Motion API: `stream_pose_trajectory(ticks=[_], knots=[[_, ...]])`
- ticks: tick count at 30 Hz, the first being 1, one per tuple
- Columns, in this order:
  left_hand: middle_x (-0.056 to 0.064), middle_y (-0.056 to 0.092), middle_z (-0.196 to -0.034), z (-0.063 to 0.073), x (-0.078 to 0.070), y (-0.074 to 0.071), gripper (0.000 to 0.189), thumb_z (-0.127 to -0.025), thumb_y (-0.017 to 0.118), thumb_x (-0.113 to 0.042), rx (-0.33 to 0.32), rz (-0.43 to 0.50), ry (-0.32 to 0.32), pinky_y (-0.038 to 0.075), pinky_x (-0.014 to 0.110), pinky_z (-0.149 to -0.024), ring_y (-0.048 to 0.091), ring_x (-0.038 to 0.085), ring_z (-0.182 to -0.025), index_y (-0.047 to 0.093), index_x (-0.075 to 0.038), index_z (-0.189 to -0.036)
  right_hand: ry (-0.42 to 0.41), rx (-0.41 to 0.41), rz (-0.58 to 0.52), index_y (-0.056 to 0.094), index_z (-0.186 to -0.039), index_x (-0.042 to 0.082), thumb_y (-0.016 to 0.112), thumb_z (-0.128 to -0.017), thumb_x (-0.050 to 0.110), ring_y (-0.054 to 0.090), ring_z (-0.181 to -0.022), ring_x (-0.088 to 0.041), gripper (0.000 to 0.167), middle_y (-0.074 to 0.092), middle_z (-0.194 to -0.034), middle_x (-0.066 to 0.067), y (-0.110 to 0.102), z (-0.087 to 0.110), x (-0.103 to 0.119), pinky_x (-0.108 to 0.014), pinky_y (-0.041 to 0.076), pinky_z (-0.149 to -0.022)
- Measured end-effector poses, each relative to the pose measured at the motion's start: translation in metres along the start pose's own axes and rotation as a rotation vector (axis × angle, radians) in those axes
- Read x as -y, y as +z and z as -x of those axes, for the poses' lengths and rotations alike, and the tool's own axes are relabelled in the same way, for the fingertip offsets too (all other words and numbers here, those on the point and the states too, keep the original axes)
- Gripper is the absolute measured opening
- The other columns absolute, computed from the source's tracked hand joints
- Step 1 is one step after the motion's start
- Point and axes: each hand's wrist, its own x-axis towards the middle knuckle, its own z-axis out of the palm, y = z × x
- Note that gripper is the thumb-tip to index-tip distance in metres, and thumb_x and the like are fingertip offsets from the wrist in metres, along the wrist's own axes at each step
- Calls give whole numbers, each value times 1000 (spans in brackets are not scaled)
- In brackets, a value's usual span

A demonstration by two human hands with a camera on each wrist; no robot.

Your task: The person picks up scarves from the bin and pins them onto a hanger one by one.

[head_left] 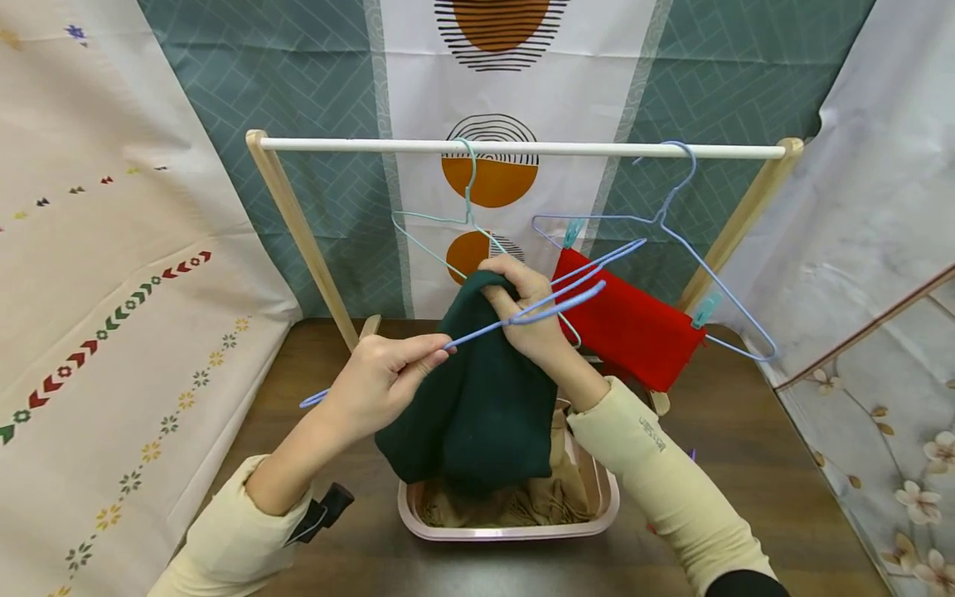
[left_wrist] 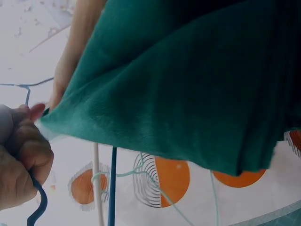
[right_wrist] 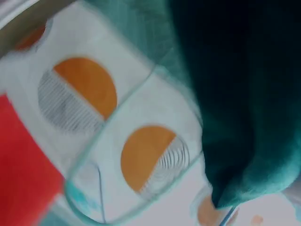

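My left hand [head_left: 380, 377] pinches a blue wire hanger [head_left: 477, 334] near its neck. The hanger lies nearly on its side, its hook end poking out left of that hand and its frame reaching right. With my right hand [head_left: 533, 311] I grip the top of a dark green cloth [head_left: 496, 414], which hangs down over the basket. Wires of the hanger cross in front of the right hand. In the left wrist view, the green cloth [left_wrist: 160, 94] fills much of the picture beside the left hand [left_wrist: 23, 153]. Dark folds of cloth [right_wrist: 249, 108] also cover the right wrist view's right side.
A white rail [head_left: 358, 145] on wooden legs carries a mint hanger [head_left: 429, 219] and another blue hanger [head_left: 679, 236]. Teal clips [head_left: 705, 311] fasten a red cloth [head_left: 634, 323] to the latter. Below stands a pink basket [head_left: 507, 535] with tan cloth [head_left: 570, 489] inside.
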Motion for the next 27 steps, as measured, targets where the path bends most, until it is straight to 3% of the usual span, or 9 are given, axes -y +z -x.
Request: stream_pose_trajectory(ticks=[3, 6, 8, 12, 17, 21, 24, 27], knots=[[9, 68, -76, 2, 1, 2, 18, -87, 59, -7, 12, 10, 31, 35, 13, -45, 41, 3, -48, 67, 7, -93, -131, 4, 120, 59, -89, -9, 54, -82, -13, 52, -71, -23, 10, 59, -79, -18, 4, -12, -3, -29, 45, -68], [8, 68, -77, 4, 1, 4, 32, -92, 52, -23, 37, 7, 60, 37, 12, -47, 46, 3, -50, 67, 6, -93, -160, -6, 214, 61, -89, -8, 55, -84, -8, 54, -71, -24, 8, 61, -80, -16, 5, -22, -2, -29, 46, -70], [8, 69, -80, 5, 1, 6, 34, -93, 50, -24, 63, 24, 75, 45, 13, -54, 56, 6, -58, 67, 6, -94, -125, -10, 285, 62, -90, -5, 55, -87, -3, 56, -72, -22, 7, 63, -82, -14, 5, -29, -2, -29, 46, -70], [9, 68, -82, 6, -1, 9, 30, -93, 49, -19, 114, 88, 88, 48, 16, -61, 61, 11, -65, 66, 6, -95, 24, 15, 496, 65, -89, 2, 57, -90, 9, 57, -69, -20, 11, 65, -81, -9, 2, -39, -2, -30, 45, -65], [9, 68, -82, 8, -4, 9, 24, -93, 51, -15, 131, 140, 62, 50, 18, -65, 63, 14, -69, 66, 5, -94, 290, 214, 768, 63, -84, 7, 56, -91, 20, 56, -66, -24, 16, 59, -70, -8, -1, -46, -7, -35, 43, -59], [6, 66, -77, 10, -11, 6, 22, -93, 51, -14, 148, 137, 69, 43, 11, -55, 54, 5, -58, 66, 2, -94, 441, 395, 945, 64, -89, 11, 55, -92, 26, 58, -71, -27, 18, 62, -78, -8, -5, -49, -16, -38, 46, -60], [5, 65, -75, 12, -16, 3, 25, -94, 48, -16, 151, 141, 99, 38, 10, -50, 48, 2, -55, 65, 3, -94, 477, 545, 1038, 67, -93, 14, 56, -91, 26, 59, -76, -26, 17, 64, -85, -7, -8, -48, -23, -40, 48, -63], [4, 65, -73, 13, -18, 1, 29, -95, 47, -19, 110, 138, 129, 38, 9, -49, 51, 4, -54, 66, 3, -91, 360, 746, 1092, 67, -89, 13, 58, -90, 25, 59, -72, -24, 15, 62, -76, -6, -12, -42, -31, -39, 49, -62]])
